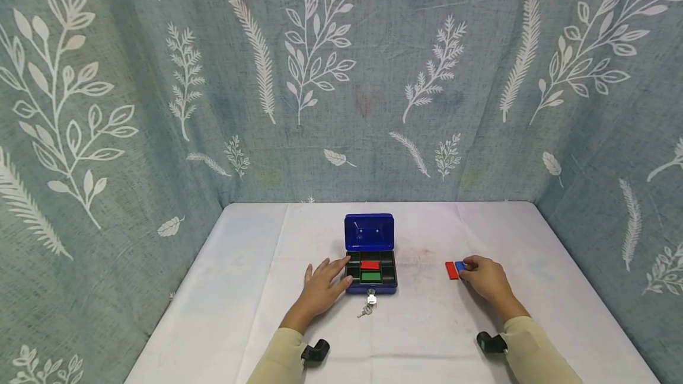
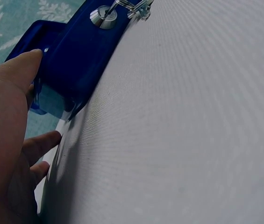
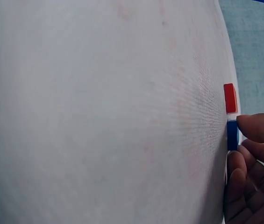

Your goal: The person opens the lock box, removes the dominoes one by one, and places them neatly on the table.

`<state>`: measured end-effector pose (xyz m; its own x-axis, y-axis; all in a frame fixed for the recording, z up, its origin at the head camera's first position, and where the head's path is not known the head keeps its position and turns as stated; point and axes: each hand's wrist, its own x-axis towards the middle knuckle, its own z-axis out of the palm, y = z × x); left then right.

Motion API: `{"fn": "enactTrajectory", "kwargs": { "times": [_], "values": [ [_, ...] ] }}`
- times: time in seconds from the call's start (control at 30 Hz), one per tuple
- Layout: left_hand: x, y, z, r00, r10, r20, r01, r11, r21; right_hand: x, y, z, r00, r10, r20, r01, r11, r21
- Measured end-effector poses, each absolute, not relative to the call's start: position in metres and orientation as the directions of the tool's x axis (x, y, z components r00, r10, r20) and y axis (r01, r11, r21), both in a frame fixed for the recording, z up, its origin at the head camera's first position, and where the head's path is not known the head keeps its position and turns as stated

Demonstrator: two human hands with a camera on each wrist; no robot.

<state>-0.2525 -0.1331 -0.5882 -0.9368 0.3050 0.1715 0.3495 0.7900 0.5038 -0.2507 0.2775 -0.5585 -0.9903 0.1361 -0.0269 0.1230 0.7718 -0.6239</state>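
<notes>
An open blue cash box (image 1: 370,290) stands on the table with its lid (image 1: 369,232) raised behind. Its black divided tray (image 1: 386,261) holds a red block (image 1: 370,265) and a green block (image 1: 370,276). My left hand (image 1: 322,290) touches the box's left side, fingers spread and thumb at the rim (image 2: 42,70). To the right, my right hand (image 1: 487,280) pinches a blue block (image 3: 232,135) between thumb and fingers, low over the table. Beside that block, on its left, lies another red block (image 1: 451,270).
Keys (image 1: 366,310) hang from the lock (image 1: 371,293) on the box's front. White cloth covers the table (image 1: 416,336), and a leaf-patterned curtain (image 1: 373,153) encloses its back and sides. Both sleeves (image 1: 539,348) carry a black wrist camera (image 1: 491,342).
</notes>
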Motion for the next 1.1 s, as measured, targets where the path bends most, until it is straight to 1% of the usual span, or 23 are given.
{"fn": "enactTrajectory", "kwargs": {
  "times": [0.3,0.73,0.87,1.1],
  "values": [
    [-0.253,-0.133,-0.587,-0.938,0.303,0.171,0.347,0.789,0.506,-0.252,0.278,-0.558,-0.990,0.144,-0.004,0.116,0.775,-0.622],
    [-0.254,-0.133,-0.587,-0.937,0.305,0.170,0.349,0.790,0.504,-0.251,0.275,-0.548,-0.981,0.186,-0.062,0.182,0.750,-0.636],
    [-0.253,-0.133,-0.588,-0.938,0.303,0.170,0.347,0.785,0.513,-0.250,0.272,-0.548,-0.983,0.179,-0.039,0.162,0.751,-0.640],
    [-0.253,-0.134,-0.588,-0.934,0.310,0.180,0.358,0.785,0.505,-0.251,0.263,-0.544,-0.990,0.135,0.040,0.078,0.759,-0.646]
  ]
}}
